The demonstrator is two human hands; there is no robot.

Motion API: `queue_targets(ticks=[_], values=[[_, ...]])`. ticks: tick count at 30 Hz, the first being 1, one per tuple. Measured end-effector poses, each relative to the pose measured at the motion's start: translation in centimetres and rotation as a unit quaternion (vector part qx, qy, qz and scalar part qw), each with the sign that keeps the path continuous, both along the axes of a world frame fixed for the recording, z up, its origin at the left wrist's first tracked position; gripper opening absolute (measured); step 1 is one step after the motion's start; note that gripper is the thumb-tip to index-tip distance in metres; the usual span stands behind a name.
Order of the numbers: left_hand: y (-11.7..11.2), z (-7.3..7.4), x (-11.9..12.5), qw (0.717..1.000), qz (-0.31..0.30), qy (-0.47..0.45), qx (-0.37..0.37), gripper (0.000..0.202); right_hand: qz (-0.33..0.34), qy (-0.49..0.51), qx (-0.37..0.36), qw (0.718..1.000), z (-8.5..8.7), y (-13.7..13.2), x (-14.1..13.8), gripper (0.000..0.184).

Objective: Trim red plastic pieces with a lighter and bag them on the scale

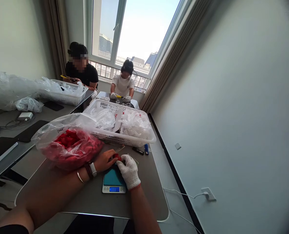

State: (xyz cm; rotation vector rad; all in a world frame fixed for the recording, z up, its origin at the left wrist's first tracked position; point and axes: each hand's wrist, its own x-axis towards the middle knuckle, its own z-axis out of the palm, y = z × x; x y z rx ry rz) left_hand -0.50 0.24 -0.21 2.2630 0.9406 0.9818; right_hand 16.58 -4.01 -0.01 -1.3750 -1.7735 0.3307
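A small red piece sits between my two hands, above the back of a digital scale with a lit blue display. My left hand is bare, with a watch and a bangle at the wrist, and its closed fingers grip the piece from the left. From the right, my right hand, in a white knit glove, pinches the same piece. The fingers partly cover it, so its exact kind is unclear. To the left stands a large clear plastic bag full of similar red pieces.
Behind the bag is a white basket holding clear plastic bags. A black object and a blue lighter lie right of it. Two people work near the window. Another white basket stands on the left table.
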Motion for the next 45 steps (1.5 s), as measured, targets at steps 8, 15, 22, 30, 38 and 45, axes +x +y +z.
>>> queue_targets(ticks=[8, 15, 22, 30, 38, 45], values=[[-0.7, 1.3, 0.0, 0.999, -0.019, -0.019, -0.033, 0.029, 0.018, 0.032, -0.017, 0.999, -0.3, 0.1, 0.1, 0.017], [-0.4, 1.1, -0.1, 0.998, -0.013, -0.027, -0.051, 0.032, 0.055, 0.075, -0.016, 0.996, 0.2, -0.2, 0.2, 0.019], [0.1, 0.7, 0.2, 0.994, 0.023, -0.025, -0.100, 0.032, 0.084, 0.117, 0.001, 0.990, -0.2, -0.1, 0.0, 0.009], [0.2, 0.7, -0.3, 0.996, -0.025, -0.042, -0.068, 0.032, 0.054, 0.087, -0.020, 0.995, -0.4, -0.1, 0.3, 0.017], [0.2, 0.4, -0.7, 0.999, -0.017, -0.027, -0.025, 0.035, 0.041, 0.090, -0.020, 0.995, 0.2, -0.1, 0.3, 0.018], [0.3, -0.1, -0.4, 0.999, 0.023, -0.023, 0.023, 0.029, 0.044, 0.104, -0.007, 0.994, -0.9, 0.2, 0.0, 0.008]])
